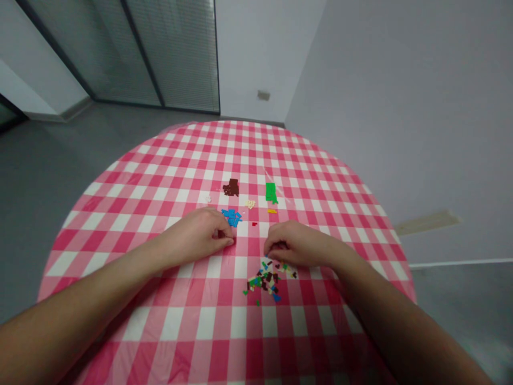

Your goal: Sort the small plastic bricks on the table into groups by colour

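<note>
My left hand (204, 232) is closed in a pinch just in front of a pile of blue toy bricks (232, 217). Whatever sits between its fingertips is too small to make out. Closed as well, my right hand (294, 243) hovers at the far edge of a mixed heap of small bricks (264, 280) in brown, green, blue and cream. A speck of blue shows by its fingertips, but I cannot tell whether they hold it. Behind the hands lie brown bricks (231, 187), green bricks (271, 191), cream bricks (250, 204), a yellow piece (272, 210) and a red piece (254, 224).
A red-and-white checked cloth (184, 326) covers the round table. A few whitish bits (208, 199) lie left of the cream bricks. Beyond the table stand a glass partition (172, 53) and a pale wall (401, 107).
</note>
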